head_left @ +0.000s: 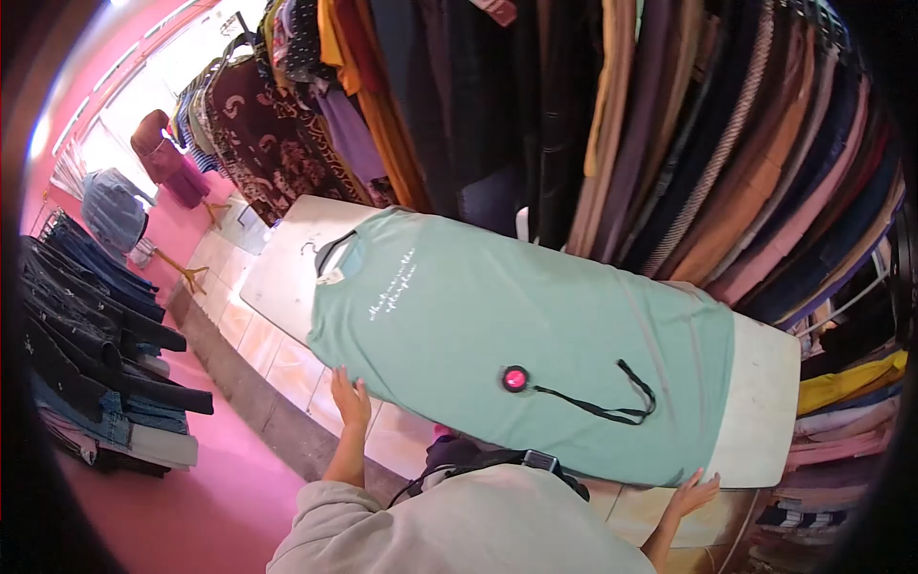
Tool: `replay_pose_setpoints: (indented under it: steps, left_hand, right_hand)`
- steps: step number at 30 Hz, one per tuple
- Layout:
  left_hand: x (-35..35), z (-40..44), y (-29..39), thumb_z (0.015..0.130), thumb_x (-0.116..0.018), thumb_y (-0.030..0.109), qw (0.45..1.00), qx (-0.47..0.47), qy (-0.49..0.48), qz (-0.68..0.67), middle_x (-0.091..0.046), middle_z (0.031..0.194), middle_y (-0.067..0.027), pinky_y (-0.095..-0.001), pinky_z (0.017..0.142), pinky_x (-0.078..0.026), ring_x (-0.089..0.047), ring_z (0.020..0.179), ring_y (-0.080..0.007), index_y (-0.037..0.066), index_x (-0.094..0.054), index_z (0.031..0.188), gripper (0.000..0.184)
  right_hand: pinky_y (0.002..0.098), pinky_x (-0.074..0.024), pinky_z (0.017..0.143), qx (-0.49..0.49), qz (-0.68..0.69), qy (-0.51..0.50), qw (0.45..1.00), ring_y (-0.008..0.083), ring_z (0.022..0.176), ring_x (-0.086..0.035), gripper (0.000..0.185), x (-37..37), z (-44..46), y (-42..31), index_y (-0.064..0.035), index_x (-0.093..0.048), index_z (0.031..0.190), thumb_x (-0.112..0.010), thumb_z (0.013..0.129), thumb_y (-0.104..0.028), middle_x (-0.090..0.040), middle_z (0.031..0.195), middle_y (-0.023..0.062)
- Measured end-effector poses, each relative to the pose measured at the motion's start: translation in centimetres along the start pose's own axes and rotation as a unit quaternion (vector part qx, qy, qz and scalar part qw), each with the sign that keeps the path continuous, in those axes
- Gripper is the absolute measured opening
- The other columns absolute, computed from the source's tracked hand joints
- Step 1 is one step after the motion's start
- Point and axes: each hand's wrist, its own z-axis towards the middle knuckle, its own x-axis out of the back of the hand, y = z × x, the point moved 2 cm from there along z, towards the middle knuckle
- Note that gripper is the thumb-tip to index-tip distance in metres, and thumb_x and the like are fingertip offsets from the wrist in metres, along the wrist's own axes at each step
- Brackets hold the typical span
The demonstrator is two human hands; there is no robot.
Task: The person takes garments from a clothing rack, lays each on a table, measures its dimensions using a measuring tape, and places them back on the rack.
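A mint green garment (pixel 516 306) with white lettering lies spread flat over a white table (pixel 765 402). A dark hanger (pixel 330 251) sits in its neck opening. On the fabric rests a round pink and black object (pixel 515 379), and a black strap (pixel 612 415) trails from it. My left hand (pixel 351 397) is at the garment's near left edge, fingers apart, holding nothing visible. At the near right hem is my right hand (pixel 695 493), its fingers spread at the edge of the cloth and table.
Racks of hanging clothes (pixel 669 143) stand close behind the table. Dark trousers (pixel 86 335) hang at the left. Two dressed torso forms (pixel 115 212) stand at the back left. Folded clothes (pixel 851 421) are stacked at the right.
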Motion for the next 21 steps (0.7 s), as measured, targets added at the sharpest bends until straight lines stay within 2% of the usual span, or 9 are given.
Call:
replay_pose_setpoints:
  steps: [2, 5, 7, 11, 14, 15, 17, 19, 21]
  left_hand:
    - [0.4, 2.6, -4.5, 0.079, -0.053, 0.007, 0.984, 0.156, 0.087, -0.001, -0.033, 0.127, -0.0267, -0.0449, 0.1, -0.024, -0.029, 0.12, -0.0406, -0.005, -0.032, 0.124, 0.052]
    - [0.8, 6.8, -10.6, 0.078, -0.054, 0.005, 0.972, 0.216, 0.093, -0.001, -0.036, 0.124, -0.0234, -0.0435, 0.1, -0.023, -0.031, 0.118, -0.0368, -0.003, -0.034, 0.123, 0.05]
    - [0.8, 9.3, -12.5, 0.076, -0.055, 0.003, 0.972, 0.206, 0.11, 0.013, -0.04, 0.119, -0.0222, -0.0429, 0.097, -0.027, -0.036, 0.114, -0.0356, -0.003, -0.038, 0.121, 0.048]
    - [1.8, 13.0, -12.2, 0.072, -0.062, 0.008, 0.987, 0.141, -0.031, 0.074, -0.049, 0.106, -0.0152, -0.0416, 0.088, -0.035, -0.043, 0.102, -0.0336, 0.005, -0.052, 0.103, 0.032]
    - [2.0, 14.2, -13.4, 0.077, -0.059, 0.011, 0.997, -0.021, -0.014, 0.07, -0.055, 0.089, -0.0121, -0.0408, 0.074, -0.04, -0.05, 0.091, -0.0296, 0.003, -0.054, 0.086, 0.013]
    - [2.8, 14.3, -14.1, 0.077, -0.059, 0.011, 0.997, -0.019, -0.018, 0.066, -0.055, 0.089, -0.0121, -0.0408, 0.074, -0.04, -0.05, 0.091, -0.0296, 0.003, -0.054, 0.086, 0.013]
    - [5.3, 15.0, -14.8, 0.08, -0.055, 0.011, 0.963, 0.135, 0.028, -0.23, -0.055, 0.075, -0.0135, -0.0406, 0.066, -0.043, -0.054, 0.072, -0.0299, 0.001, -0.052, 0.086, 0.012]
    - [4.4, 13.2, -18.4, 0.081, -0.052, 0.01, 0.959, 0.126, 0.094, -0.235, -0.053, 0.066, -0.0154, -0.0405, 0.058, -0.043, -0.052, 0.058, -0.0319, -0.002, -0.05, 0.086, 0.013]
    - [3.4, 12.0, -20.7, 0.08, -0.054, 0.012, 0.98, 0.15, -0.126, -0.018, -0.055, 0.075, -0.0149, -0.0408, 0.065, -0.043, -0.053, 0.069, -0.0307, 0.0, -0.052, 0.088, 0.015]
  right_hand:
    - [0.0431, -0.032, 0.091, 0.054, 0.057, -0.031, 0.996, 0.038, 0.107, -0.04, 0.05, -0.2, -1.9, -4.5, 0.0043, -0.039, 0.118, -0.057, 0.081, -0.024, -0.044, 0.114, 0.023]
    - [0.0425, -0.0258, 0.098, 0.11, 0.135, -0.121, 0.977, 0.0376, 0.115, -0.034, 0.051, -0.5, -7.0, -11.2, 0.0034, -0.035, 0.123, -0.056, 0.078, -0.008, -0.037, 0.123, 0.0235]
    - [0.0429, -0.0256, 0.098, 0.168, 0.199, -0.193, 0.946, 0.0383, 0.115, -0.034, 0.056, 0.2, -10.6, -16.3, 0.0036, -0.033, 0.123, -0.057, 0.074, -0.008, -0.037, 0.122, 0.0235]
    - [0.0439, -0.023, 0.101, 0.205, 0.173, -0.275, 0.923, 0.0381, 0.12, -0.03, 0.057, 0.2, -15.5, -21.7, 0.0002, -0.031, 0.127, -0.056, 0.076, -0.009, -0.032, 0.129, 0.0227]
    - [0.0463, -0.0205, 0.102, 0.23, 0.043, -0.239, 0.943, 0.0377, 0.125, -0.024, 0.057, -0.9, -16.3, -21.3, -0.0042, -0.029, 0.131, -0.053, 0.08, -0.014, -0.026, 0.135, 0.0209]
    - [0.0471, -0.0193, 0.102, 0.223, 0.027, -0.255, 0.941, 0.0373, 0.127, -0.021, 0.057, -1.0, -16.3, -20.9, -0.0066, -0.027, 0.133, -0.051, 0.082, -0.017, -0.023, 0.138, 0.0192]
    - [0.0478, -0.0182, 0.103, 0.212, 0.01, -0.267, 0.94, 0.0368, 0.129, -0.019, 0.056, -1.2, -16.1, -20.6, -0.0091, -0.025, 0.134, -0.049, 0.085, -0.02, -0.02, 0.14, 0.0174]
    - [0.0487, -0.0172, 0.103, 0.186, -0.015, -0.297, 0.937, 0.0364, 0.13, -0.017, 0.056, -1.3, -15.6, -20.3, -0.0122, -0.024, 0.136, -0.046, 0.086, -0.023, -0.019, 0.142, 0.0149]
    - [0.0507, -0.0171, 0.102, 0.18, -0.016, -0.299, 0.937, 0.0353, 0.131, -0.014, 0.057, -1.8, -15.3, -20.0, -0.0152, -0.021, 0.137, -0.045, 0.086, -0.024, -0.016, 0.143, 0.0127]
